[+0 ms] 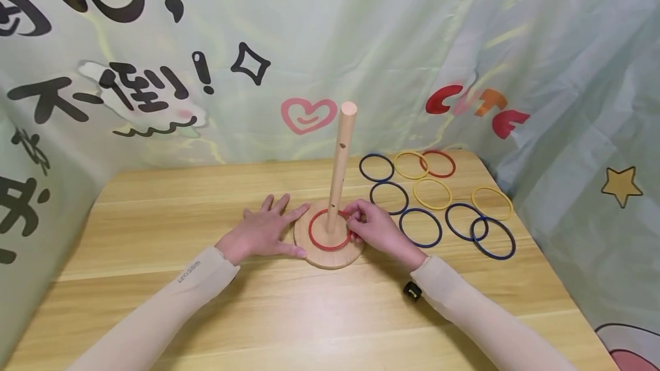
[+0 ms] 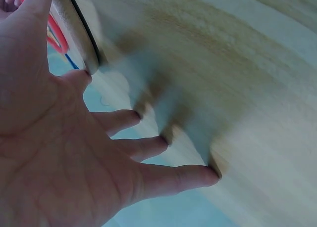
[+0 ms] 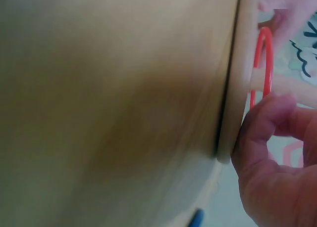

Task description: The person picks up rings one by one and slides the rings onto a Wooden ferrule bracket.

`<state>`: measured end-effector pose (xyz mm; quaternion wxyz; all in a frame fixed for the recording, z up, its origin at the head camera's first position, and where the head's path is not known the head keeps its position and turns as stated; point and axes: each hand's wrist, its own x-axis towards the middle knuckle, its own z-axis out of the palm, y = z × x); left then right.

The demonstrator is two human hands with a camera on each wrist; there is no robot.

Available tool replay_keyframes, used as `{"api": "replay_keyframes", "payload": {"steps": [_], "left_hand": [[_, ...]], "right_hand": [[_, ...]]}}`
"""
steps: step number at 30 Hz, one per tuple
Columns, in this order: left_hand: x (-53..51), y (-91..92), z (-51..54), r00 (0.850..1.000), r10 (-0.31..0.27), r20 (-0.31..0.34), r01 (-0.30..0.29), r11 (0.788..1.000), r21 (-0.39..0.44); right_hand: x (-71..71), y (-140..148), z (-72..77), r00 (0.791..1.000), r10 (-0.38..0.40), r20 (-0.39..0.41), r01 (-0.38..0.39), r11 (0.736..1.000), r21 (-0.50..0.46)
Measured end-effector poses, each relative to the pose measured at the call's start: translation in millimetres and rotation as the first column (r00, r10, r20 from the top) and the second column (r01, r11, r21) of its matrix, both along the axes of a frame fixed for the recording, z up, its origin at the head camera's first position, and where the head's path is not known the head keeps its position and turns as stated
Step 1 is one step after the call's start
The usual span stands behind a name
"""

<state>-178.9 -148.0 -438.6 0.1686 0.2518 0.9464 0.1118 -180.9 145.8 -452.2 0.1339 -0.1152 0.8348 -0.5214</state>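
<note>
A wooden post [image 1: 340, 159] rises from a round wooden base [image 1: 330, 259]. Around the foot of the post is a red ring [image 1: 315, 240], low over the base. My right hand [image 1: 378, 231] pinches the ring's right side between thumb and curled fingers; the right wrist view shows the red ring [image 3: 269, 64] at those fingertips beside the base [image 3: 237, 83]. My left hand [image 1: 263, 231] lies with fingers spread at the base's left edge, thumb and index finger touching it. In the left wrist view the left hand [image 2: 74, 148] has its other fingertips on the table.
Right of the base lie several blue rings [image 1: 421, 245], several yellow rings [image 1: 433, 209] and another red ring [image 1: 454, 166], some overlapping. A printed cloth [image 1: 309, 33] hangs behind the wooden table [image 1: 319, 325] and down both sides.
</note>
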Motion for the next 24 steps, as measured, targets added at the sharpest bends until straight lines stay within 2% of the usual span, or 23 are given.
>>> {"api": "replay_keyframes", "payload": {"steps": [6, 12, 18, 24], "left_hand": [[0.0, -1.1, 1.0, 1.000, -0.004, -0.007, 0.003, 1.000, -0.012], [-0.2, 0.3, 1.2, 1.000, -0.008, -0.012, 0.008, 1.000, -0.016], [1.0, 3.0, 0.1, 1.000, -0.012, -0.017, 0.011, 0.999, -0.030], [0.2, 0.3, 0.7, 1.000, -0.001, -0.012, 0.001, 0.999, -0.032]], "right_hand": [[-1.6, -3, 4.0, 0.998, 0.040, -0.055, -0.033, 0.993, 0.112], [0.8, 1, 3.2, 0.998, 0.024, -0.057, -0.017, 0.992, 0.123], [9.9, 30, 1.5, 0.982, 0.024, -0.188, 0.015, 0.979, 0.204], [26.1, 66, 5.7, 0.967, -0.014, -0.254, 0.077, 0.968, 0.240]]}}
